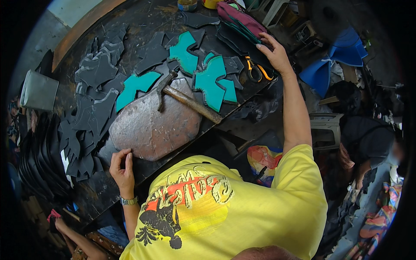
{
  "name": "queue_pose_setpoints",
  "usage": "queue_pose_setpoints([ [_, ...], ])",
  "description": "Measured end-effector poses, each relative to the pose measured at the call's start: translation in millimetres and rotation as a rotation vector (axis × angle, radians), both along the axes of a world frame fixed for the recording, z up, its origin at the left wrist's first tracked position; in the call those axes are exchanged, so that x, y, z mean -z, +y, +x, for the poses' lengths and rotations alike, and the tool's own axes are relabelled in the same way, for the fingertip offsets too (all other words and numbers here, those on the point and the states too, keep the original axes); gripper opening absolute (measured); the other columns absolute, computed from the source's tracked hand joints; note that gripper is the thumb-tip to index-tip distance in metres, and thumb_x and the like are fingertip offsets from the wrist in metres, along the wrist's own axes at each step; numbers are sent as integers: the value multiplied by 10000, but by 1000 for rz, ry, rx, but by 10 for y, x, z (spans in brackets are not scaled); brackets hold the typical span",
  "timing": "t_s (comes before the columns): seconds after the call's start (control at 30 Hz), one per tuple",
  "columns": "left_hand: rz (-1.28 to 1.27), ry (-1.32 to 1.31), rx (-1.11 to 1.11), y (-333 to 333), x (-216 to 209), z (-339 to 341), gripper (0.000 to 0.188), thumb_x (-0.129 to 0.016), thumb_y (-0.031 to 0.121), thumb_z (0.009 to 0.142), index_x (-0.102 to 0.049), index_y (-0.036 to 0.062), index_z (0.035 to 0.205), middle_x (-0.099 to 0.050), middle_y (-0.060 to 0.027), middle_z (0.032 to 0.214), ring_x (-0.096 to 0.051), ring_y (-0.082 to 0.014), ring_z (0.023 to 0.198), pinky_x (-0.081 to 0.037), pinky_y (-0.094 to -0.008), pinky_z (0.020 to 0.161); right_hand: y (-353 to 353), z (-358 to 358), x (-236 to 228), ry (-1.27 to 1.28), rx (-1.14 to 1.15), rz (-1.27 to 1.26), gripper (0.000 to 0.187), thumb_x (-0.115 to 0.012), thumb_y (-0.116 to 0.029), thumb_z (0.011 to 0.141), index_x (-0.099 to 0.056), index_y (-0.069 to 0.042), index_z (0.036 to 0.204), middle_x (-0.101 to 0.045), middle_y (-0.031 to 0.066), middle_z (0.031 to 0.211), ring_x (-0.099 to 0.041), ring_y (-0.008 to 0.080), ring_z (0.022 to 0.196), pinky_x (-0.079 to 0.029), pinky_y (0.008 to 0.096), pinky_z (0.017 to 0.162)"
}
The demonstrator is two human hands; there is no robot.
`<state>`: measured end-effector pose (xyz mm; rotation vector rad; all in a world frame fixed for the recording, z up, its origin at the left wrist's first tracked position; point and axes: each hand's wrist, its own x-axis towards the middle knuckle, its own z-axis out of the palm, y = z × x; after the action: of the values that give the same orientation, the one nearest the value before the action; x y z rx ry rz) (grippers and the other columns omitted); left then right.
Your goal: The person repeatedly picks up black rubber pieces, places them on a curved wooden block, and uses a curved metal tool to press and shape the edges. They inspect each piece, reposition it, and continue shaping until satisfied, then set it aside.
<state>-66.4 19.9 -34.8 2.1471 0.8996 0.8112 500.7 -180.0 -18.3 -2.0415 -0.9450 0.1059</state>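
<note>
The left hand [122,167] rests on the dark bench [99,190] at the near edge of the big flat stone slab [151,125], fingers curled loosely together and touching the slab's rim, holding nothing. A hammer [184,97] lies across the slab's far side. Beyond the slab sit teal cut pieces [212,80] among black cut pieces [93,71]. Far right of the slab, the right hand [274,54] reaches past orange-handled scissors [255,71], fingers bent onto a maroon pouch [240,19].
</note>
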Motion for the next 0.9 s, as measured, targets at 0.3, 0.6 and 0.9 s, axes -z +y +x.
queue_pose_setpoints([
  [0.3, 4, 3, -3, 4, -5, 1, 104, -693, -23, 924, -711, -24, 1026, -665, -75, 900, -613, -158, 817, -480, -275, 753, 34, 43, -182, -103, -1, -66, 551, -699, -287, 918, -595, -88, 1420, -685, 127, 1269, -627, 205, 1176, -447, 332, 1052],
  [0.6, -4, 9, -8, 5, 4, -3, 104, -694, -20, 925, -712, -21, 1027, -660, -68, 898, -614, -158, 815, -480, -273, 752, 35, 42, -91, -82, 20, -21, 526, -644, -331, 937, -602, -83, 1399, -701, 204, 1217, -666, 313, 1155, -475, 375, 1019],
  [0.9, 14, 20, -9, 10, 1, -1, 92, -689, -10, 931, -710, -18, 1021, -664, -72, 897, -611, -163, 820, -473, -282, 757, -82, 217, -177, -48, 67, 29, 562, -607, -328, 943, -565, -52, 1431, -694, 234, 1228, -663, 333, 1157, -473, 372, 1005],
])
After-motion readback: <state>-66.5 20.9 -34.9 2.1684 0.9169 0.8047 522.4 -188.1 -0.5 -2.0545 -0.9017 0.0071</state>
